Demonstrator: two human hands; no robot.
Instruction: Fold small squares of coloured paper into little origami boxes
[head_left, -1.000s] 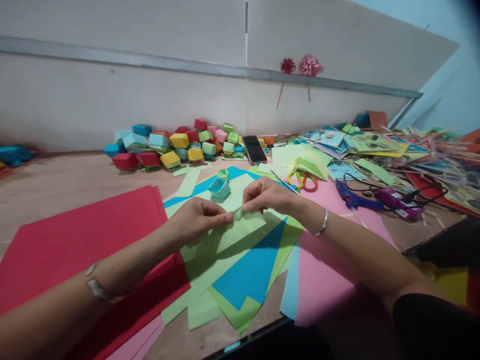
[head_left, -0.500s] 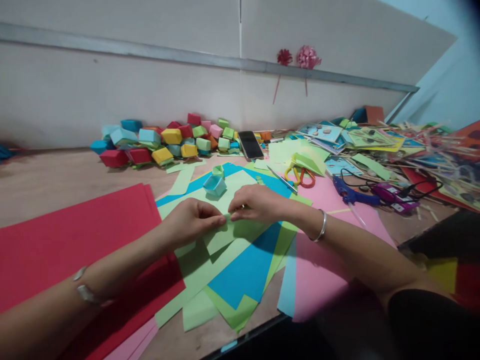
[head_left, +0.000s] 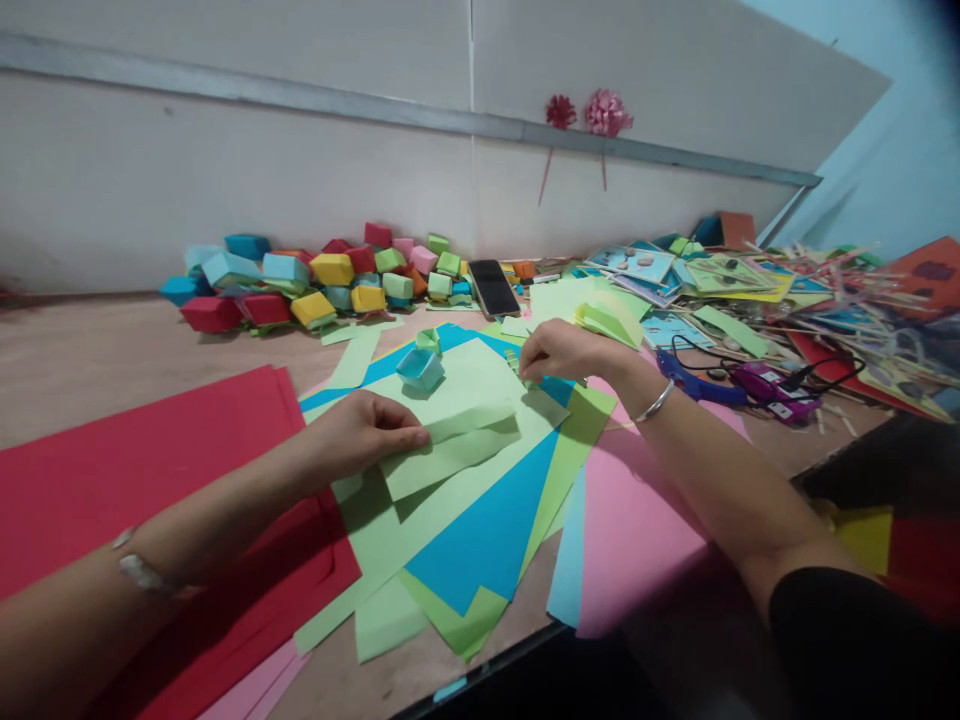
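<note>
My left hand (head_left: 366, 430) pinches the left end of a pale green paper strip (head_left: 472, 420) between thumb and fingers. Just below that strip lies another pale green piece of paper (head_left: 450, 462). My right hand (head_left: 566, 350) is farther back and to the right, its fingers curled together and pointing down beside small green paper scraps (head_left: 512, 360). Whether its fingertips hold anything is hidden. Behind the strip sit an open light blue paper box (head_left: 421, 370) and a smaller green paper box (head_left: 428, 341).
Red sheets (head_left: 150, 430) lie left, pink sheets (head_left: 637, 530) right. Folded paper boxes (head_left: 330, 268) are heaped by the wall, beside a phone (head_left: 493, 288). A blue glue gun (head_left: 694, 380) with a cord and piled cards and sticks (head_left: 735, 275) occupy the right.
My right hand has left the strip and moved back and right, covering the scissors and most of the pen. The strip now shows at full length in my left hand.
</note>
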